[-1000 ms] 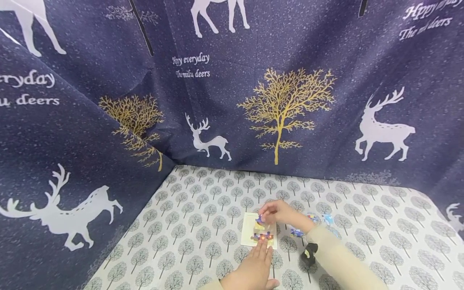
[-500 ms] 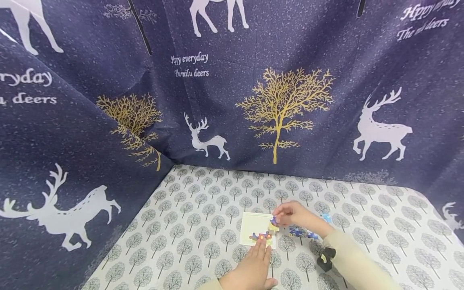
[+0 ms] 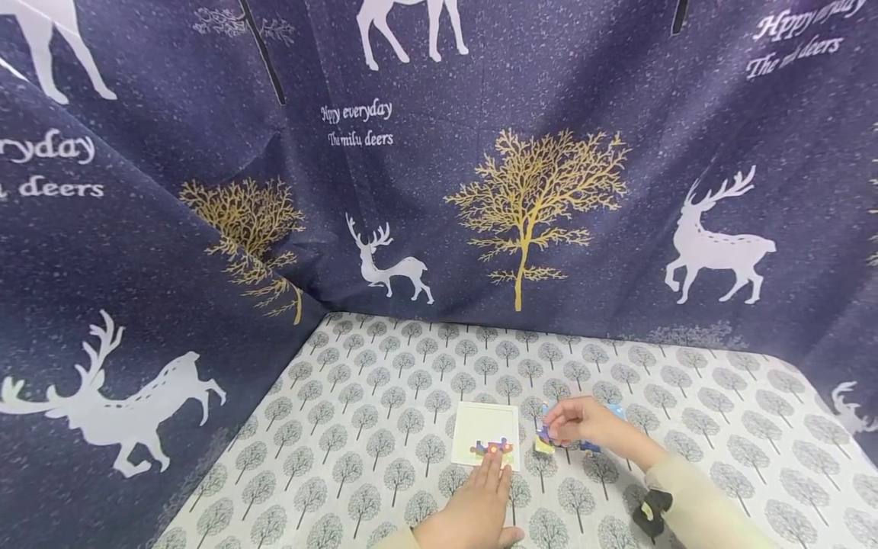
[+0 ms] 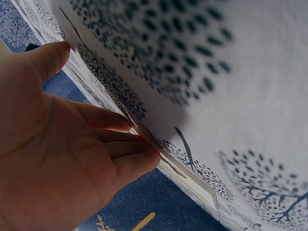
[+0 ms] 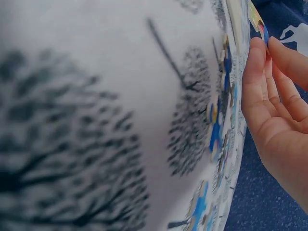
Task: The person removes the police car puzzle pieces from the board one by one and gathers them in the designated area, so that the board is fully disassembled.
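Note:
A pale, square puzzle tray lies on the patterned tablecloth. Joined purple and yellow pieces sit along its lower right edge. My left hand has its fingers straight, the tips resting on those pieces at the tray's near edge; the left wrist view shows the fingers against the tray's side. Between thumb and finger, my right hand pinches a purple and yellow puzzle piece, off the tray's right side. In the right wrist view the piece stands above the cloth.
Several loose puzzle pieces, mostly blue, lie on the cloth under and beside the right hand. A light blue piece shows behind it. A dark blue curtain with deer and trees hangs behind the tablecloth.
My right hand has carried the purple and yellow piece from above the tray to the right, over the loose pieces. My left hand stays on the tray's near edge.

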Demonstrator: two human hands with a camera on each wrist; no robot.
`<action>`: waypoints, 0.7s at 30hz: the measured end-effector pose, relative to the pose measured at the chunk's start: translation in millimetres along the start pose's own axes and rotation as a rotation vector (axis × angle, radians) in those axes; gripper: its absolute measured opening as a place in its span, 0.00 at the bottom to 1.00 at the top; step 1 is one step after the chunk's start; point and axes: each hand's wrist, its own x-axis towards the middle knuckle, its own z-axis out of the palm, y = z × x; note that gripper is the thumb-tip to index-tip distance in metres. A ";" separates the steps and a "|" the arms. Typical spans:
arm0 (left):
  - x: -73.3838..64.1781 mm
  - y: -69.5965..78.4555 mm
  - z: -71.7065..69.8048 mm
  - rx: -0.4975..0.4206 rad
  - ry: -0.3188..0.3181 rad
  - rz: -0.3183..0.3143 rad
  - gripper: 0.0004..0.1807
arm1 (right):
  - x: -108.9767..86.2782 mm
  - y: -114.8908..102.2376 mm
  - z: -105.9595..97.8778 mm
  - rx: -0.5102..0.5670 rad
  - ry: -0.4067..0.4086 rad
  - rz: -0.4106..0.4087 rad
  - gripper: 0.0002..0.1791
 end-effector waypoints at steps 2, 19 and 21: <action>-0.1 0.3 -0.1 0.000 -0.002 -0.006 0.45 | -5.2 1.1 -0.2 0.003 -0.007 0.006 0.12; 0.8 0.4 2.5 -0.012 -0.020 -0.006 0.45 | -28.1 9.5 6.7 -0.004 -0.052 -0.019 0.13; 1.0 -0.1 2.5 -0.009 -0.013 0.000 0.45 | -28.9 9.8 7.6 -0.010 -0.046 -0.007 0.13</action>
